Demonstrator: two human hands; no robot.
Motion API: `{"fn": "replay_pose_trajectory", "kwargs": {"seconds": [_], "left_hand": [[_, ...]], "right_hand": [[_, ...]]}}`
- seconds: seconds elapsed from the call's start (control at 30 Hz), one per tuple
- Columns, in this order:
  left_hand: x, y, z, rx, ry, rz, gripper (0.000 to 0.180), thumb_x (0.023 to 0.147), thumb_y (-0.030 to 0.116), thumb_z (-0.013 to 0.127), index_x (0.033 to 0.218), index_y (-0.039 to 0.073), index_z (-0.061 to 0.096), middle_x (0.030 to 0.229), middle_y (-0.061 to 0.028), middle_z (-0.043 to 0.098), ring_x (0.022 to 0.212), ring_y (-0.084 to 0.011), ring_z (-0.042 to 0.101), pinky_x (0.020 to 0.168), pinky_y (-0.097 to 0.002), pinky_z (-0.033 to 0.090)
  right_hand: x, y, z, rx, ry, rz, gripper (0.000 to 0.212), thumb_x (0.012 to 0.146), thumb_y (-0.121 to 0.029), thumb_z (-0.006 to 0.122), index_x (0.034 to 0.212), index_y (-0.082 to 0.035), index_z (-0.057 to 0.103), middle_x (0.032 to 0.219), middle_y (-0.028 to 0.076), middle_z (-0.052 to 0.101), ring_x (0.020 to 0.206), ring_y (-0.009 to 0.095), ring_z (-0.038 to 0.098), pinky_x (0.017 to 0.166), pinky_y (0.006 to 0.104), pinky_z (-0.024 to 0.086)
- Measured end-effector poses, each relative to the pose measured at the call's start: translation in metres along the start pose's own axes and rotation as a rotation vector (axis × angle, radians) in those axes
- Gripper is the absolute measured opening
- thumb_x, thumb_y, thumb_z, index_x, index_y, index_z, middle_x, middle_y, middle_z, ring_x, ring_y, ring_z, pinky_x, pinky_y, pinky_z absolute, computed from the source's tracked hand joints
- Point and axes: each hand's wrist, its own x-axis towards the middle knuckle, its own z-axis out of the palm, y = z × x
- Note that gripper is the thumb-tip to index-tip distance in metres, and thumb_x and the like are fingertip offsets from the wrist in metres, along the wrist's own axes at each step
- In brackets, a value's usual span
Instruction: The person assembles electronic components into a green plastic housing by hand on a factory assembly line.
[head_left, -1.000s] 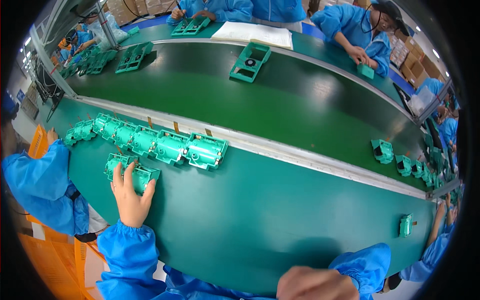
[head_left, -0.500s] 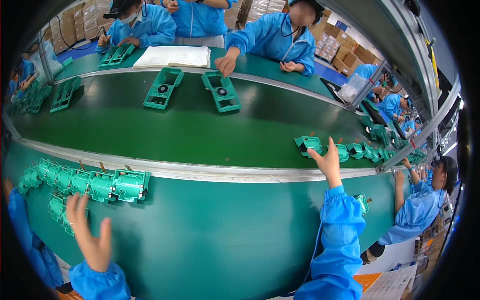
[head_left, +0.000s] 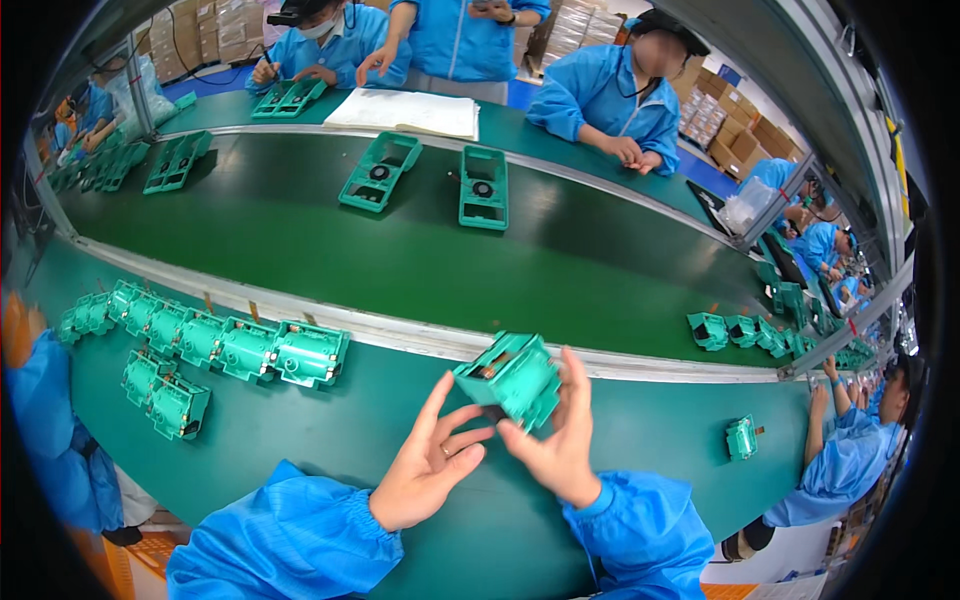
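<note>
Right hand (head_left: 560,455) pinching green box (head_left: 522,385) near frame centre between thumb and fingers; left hand (head_left: 422,475) curving beside it, fingers spread, contact unclear.

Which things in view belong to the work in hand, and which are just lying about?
Apparently in the work:
boxy green plastic housing, in the right grip
similar green plastic housings, lined up on the teal table

Apparently just lying about:
flat white papers
clear plastic bag
brown cardboard boxes
</note>
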Motion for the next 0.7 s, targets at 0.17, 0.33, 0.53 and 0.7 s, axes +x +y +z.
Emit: {"fn": "replay_pose_trajectory", "kwargs": {"seconds": [0.17,0.33,0.53,0.7], "left_hand": [[-0.002,0.001,-0.010,-0.348,0.010,0.056,0.074,0.084,-0.001,0.050,0.139,0.015,0.002,0.125,-0.0156,0.039,0.107,-0.0200,0.048,0.090,-0.0349,0.040],[-0.001,0.010,-0.023,-0.496,-0.120,-0.019,0.074,0.086,0.004,0.049,0.139,0.016,-0.002,0.130,-0.0075,0.037,0.113,-0.0184,0.044,0.088,-0.0373,0.040],[0.001,0.007,-0.033,-0.506,-0.082,-0.065,0.071,0.087,0.005,0.046,0.139,0.016,0.000,0.134,-0.0067,0.031,0.117,-0.0197,0.039,0.091,-0.0357,0.038],[0.000,0.011,-0.025,-0.514,-0.077,0.002,0.074,0.082,0.002,0.053,0.139,0.011,0.006,0.134,-0.0094,0.028,0.118,-0.0218,0.037,0.092,-0.0359,0.037]], "right_hand": [[-0.024,-0.008,0.019,0.164,-0.083,0.118,0.091,0.061,-0.016,0.078,0.129,-0.001,0.022,0.120,0.014,0.029,0.106,0.023,0.044,0.086,0.0344,0.044],[-0.027,-0.012,0.015,0.757,0.012,0.386,0.066,0.080,-0.011,0.061,0.131,-0.001,0.022,0.118,0.011,0.036,0.104,0.018,0.044,0.089,0.0317,0.039],[-0.026,-0.011,0.015,0.764,-0.018,0.276,0.049,0.083,0.005,0.048,0.129,0.003,0.030,0.117,0.010,0.039,0.107,0.019,0.044,0.088,0.0311,0.040],[-0.028,-0.008,0.011,0.672,-0.027,0.116,0.046,0.081,0.010,0.049,0.125,0.005,0.035,0.117,0.011,0.037,0.107,0.020,0.045,0.088,0.0316,0.041]]}}
